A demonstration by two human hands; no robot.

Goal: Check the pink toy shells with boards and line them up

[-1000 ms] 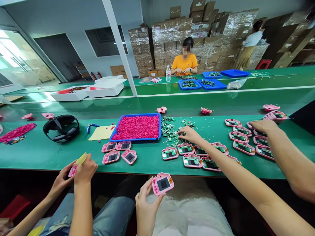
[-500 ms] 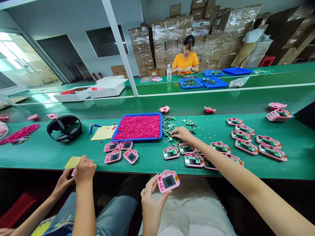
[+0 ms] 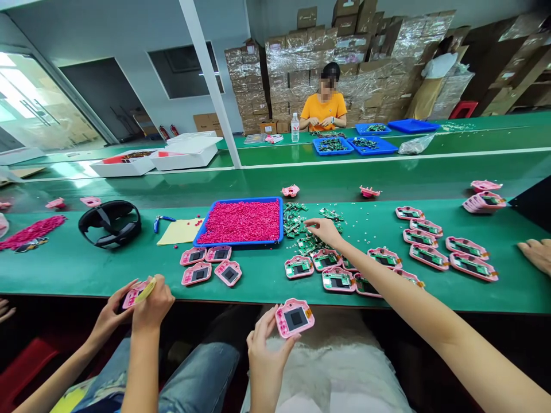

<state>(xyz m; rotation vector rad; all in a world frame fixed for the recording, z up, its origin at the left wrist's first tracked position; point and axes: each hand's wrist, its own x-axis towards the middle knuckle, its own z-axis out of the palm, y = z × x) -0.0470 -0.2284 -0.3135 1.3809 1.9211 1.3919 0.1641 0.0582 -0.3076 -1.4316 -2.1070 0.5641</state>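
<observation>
Between thumb and fingers my left hand (image 3: 267, 350) grips a pink shell (image 3: 295, 319) with a dark square screen and small pink buttons, in front of the table edge. My right hand (image 3: 323, 231) is over the pile of green circuit boards (image 3: 294, 221); its fingertips are bent together, and what they hold, if anything, is too small to tell. Beneath my right wrist and forearm lie pink shells fitted with green boards (image 3: 338, 280). A blue tray (image 3: 282, 221) full of small magenta pieces stands left of the boards.
At the left, a co-worker's hands (image 3: 148, 304) hold a pink shell and something yellow. Another person's hand (image 3: 536, 253) rests at the right edge. More board-filled shells (image 3: 429, 256) lie at right. A black headset (image 3: 111, 223) and blue-handled cutters (image 3: 164, 219) lie at left.
My right hand has lifted slightly and shifted right over the boards. My left hand stays put. The co-worker's yellow piece has turned, and a hand has appeared at the right edge.
</observation>
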